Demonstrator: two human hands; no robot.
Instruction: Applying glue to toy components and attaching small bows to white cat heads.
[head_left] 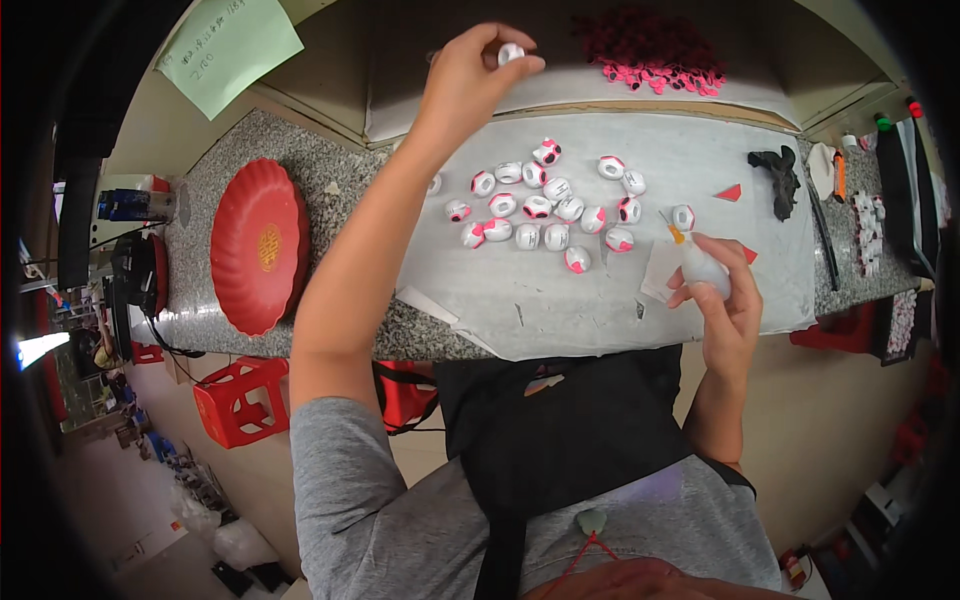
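Far up over the work surface, my left hand (478, 75) is closed around a small white rounded piece (510, 54) with a hole. At the right, my right hand (728, 300) grips a translucent squeeze bottle (705, 270), its orange, needle-like tip pointing up and left. Just above that tip lies a single white ring-shaped piece (683, 217). Several similar white and pink pieces (557, 236) are scattered over the white paper (590, 320) between my arms. A small pale square sheet (658, 270) lies beside the bottle.
A red scalloped dish (235, 280) stands left of my left forearm. Small pink parts (665, 75) are heaped in the shelf recess. Crumpled black material (777, 180) lies at the right, near more white pieces (869, 235). A red stool (240, 405) stands below the counter.
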